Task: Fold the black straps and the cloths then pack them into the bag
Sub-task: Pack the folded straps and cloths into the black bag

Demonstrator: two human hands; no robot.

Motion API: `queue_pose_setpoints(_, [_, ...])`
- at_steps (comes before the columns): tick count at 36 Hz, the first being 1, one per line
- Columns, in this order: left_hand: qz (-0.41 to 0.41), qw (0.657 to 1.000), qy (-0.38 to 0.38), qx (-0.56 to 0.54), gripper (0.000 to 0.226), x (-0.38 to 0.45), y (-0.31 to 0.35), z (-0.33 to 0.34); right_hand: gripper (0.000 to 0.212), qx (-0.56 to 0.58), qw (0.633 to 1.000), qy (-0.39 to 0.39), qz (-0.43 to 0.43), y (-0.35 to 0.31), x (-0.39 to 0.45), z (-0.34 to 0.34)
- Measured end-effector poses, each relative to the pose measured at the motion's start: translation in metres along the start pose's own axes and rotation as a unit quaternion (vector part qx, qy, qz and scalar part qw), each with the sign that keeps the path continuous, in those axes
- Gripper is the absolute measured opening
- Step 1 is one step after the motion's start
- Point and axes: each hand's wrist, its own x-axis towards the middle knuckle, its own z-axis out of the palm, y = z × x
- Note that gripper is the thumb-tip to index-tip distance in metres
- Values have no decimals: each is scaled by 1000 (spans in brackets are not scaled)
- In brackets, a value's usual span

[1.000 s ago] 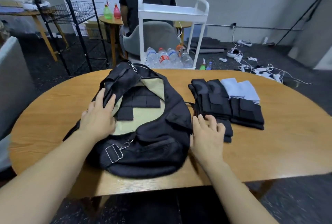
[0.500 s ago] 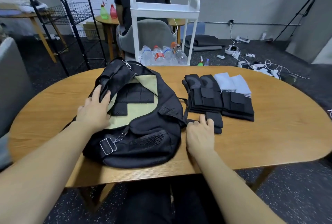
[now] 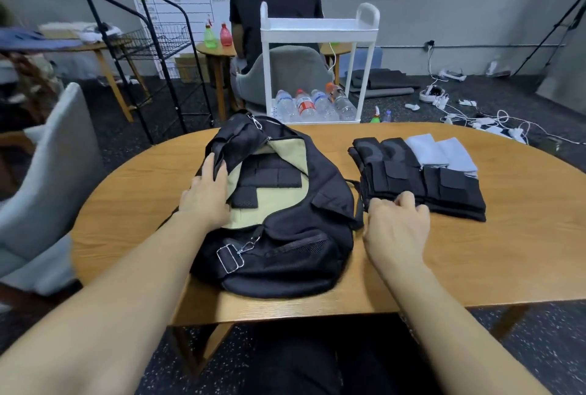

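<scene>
1. Head view: the black duffel bag (image 3: 285,226) is laid open on the wooden counter (image 3: 475,255), its beige lining exposed.
2. The bag's opened flap is held back by the left hand (image 3: 206,195), fingers laid straight against it.
3. Folded black straps (image 3: 266,177) are seen inside the bag, just right of the left hand.
4. The right hand (image 3: 396,226) is curled, its fingertips pressed on the near edge of the stacked black straps (image 3: 421,182); whether one is pinched cannot be told.
5. Folded grey cloths (image 3: 440,152) are set beyond that stack, touching it.
</scene>
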Motion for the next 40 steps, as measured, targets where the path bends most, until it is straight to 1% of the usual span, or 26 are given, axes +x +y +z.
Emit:
queue_pose_setpoints(1, [1, 1000, 0, -3, 87, 0, 0, -1, 45, 7, 1000, 26, 0, -5, 3, -2])
queue_pose_setpoints(2, [2, 1000, 2, -6, 87, 0, 0, -2, 48, 6, 999, 52, -1, -11, 5, -3])
queue_pose_setpoints(6, [10, 1000, 10, -21, 89, -1, 3, -6, 32, -7, 995, 98, -23, -39, 16, -8])
queue_pose_setpoints(8, [13, 999, 16, -37, 90, -1, 2, -7, 28, 0, 992, 117, -49, -55, 20, -5])
queue_pose_setpoints(11, [21, 997, 35, -60, 90, 1, -4, -8, 25, 26, 987, 126, -92, -80, 27, 9])
queue_pose_setpoints(14, [24, 997, 45, -64, 91, 2, -8, -9, 28, 38, 986, 109, -119, -104, 36, 23])
queue_pose_setpoints(18, [37, 994, 66, -80, 90, 1, -9, -12, 34, 20, 988, 72, -136, -129, 49, 41])
queue_pose_setpoints(24, [45, 991, 89, -87, 87, -2, -11, -7, 41, 39, 987, -38, -152, -146, 57, 79])
queue_pose_setpoints(26, [50, 990, 96, -92, 86, -3, -12, -2, 39, 7, 984, -74, -161, -148, 56, 80])
queue_pose_setpoints(28, [56, 988, 106, -94, 86, -3, -14, 2, 28, 10, 978, -104, -180, -150, 56, 88])
queue_pose_setpoints(29, [59, 988, 111, -94, 86, -2, -14, 4, 27, 9, 978, -102, -180, -152, 56, 87])
queue_pose_setpoints(31, [61, 987, 116, -95, 86, -1, -15, 6, 41, 15, 980, -97, -174, -154, 56, 88])
queue_pose_setpoints(32, [61, 986, 117, -97, 87, -1, -15, 6, 45, 25, 979, -104, -171, -155, 55, 90])
queue_pose_setpoints(33, [61, 986, 118, -98, 87, 0, -15, 7, 46, 37, 981, -87, -169, -155, 55, 97])
queue_pose_setpoints(35, [59, 987, 116, -92, 87, 1, -14, 8, 45, 23, 981, -66, -182, -157, 54, 96])
queue_pose_setpoints(40, [57, 990, 104, -74, 87, 2, -13, 8, 41, 4, 979, -49, -199, -160, 54, 96])
